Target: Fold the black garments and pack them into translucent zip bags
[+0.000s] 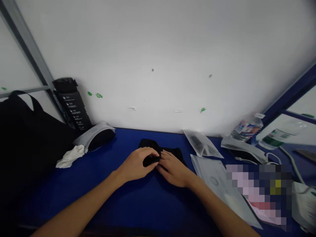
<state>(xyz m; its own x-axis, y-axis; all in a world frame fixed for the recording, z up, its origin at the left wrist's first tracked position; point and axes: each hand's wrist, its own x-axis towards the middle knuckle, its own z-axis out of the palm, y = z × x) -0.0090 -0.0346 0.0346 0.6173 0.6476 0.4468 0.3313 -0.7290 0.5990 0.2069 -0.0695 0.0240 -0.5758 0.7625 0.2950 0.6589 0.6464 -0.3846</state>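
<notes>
A piece of black cloth (149, 143) lies bunched on the blue tabletop in the middle of the view; its exact kind does not show. My left hand (135, 166) curls round its near part, thumb and fingers closing on a dark fold. Close against it, my right hand (174, 168) has its fingers bent together over the same cloth, and the fingertips of both hands nearly meet. Part of the cloth is hidden beneath my hands.
To the left are a black bag (27, 141), a black bottle (75, 108), a crumpled white tissue (71, 156) and a frosted pouch (92, 133) with something black inside. Frosted bags (217, 184), plastic bottles (248, 126) and a cable (293, 163) lie right. A white wall (158, 89) stands behind.
</notes>
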